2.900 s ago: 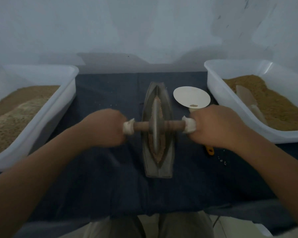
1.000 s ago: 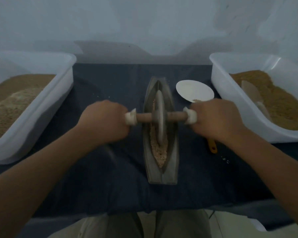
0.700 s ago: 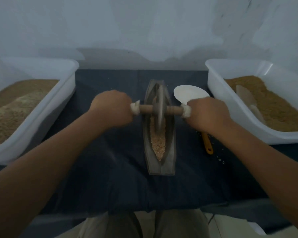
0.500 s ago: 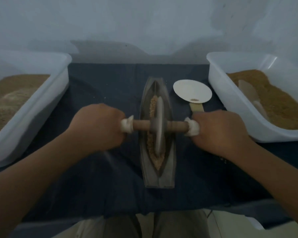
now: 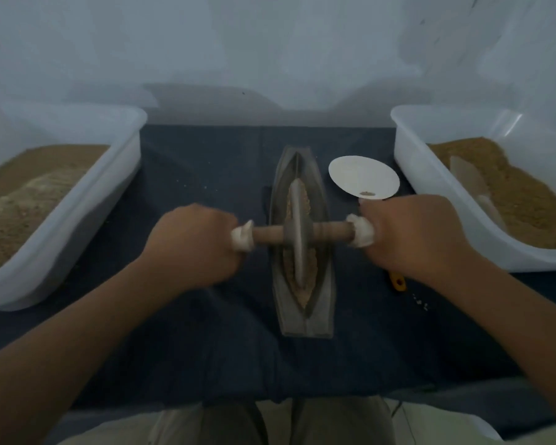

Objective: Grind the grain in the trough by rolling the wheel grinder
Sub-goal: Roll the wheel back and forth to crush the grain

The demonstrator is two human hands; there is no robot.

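Observation:
A grey boat-shaped trough (image 5: 321,303) lies lengthwise on the dark cloth, with tan grain (image 5: 309,281) along its groove. The wheel grinder (image 5: 297,232), a thin grey disc on a wooden axle, stands upright in the groove near the trough's middle. My left hand (image 5: 193,242) grips the axle's left handle and my right hand (image 5: 414,232) grips the right handle. White wrapping shows at each handle beside my fists. Grain lies both ahead of and behind the wheel.
A white bin (image 5: 87,200) of tan grain stands at the left, and another white bin (image 5: 421,187) with grain and a scoop at the right. A white spoon-like dish (image 5: 363,176) with an orange handle end (image 5: 398,281) lies right of the trough. A wall closes the back.
Over the last second the wheel rolled to the far end of the trough, came back toward me, and now sits near the middle. Both hands kept hold of the handles.

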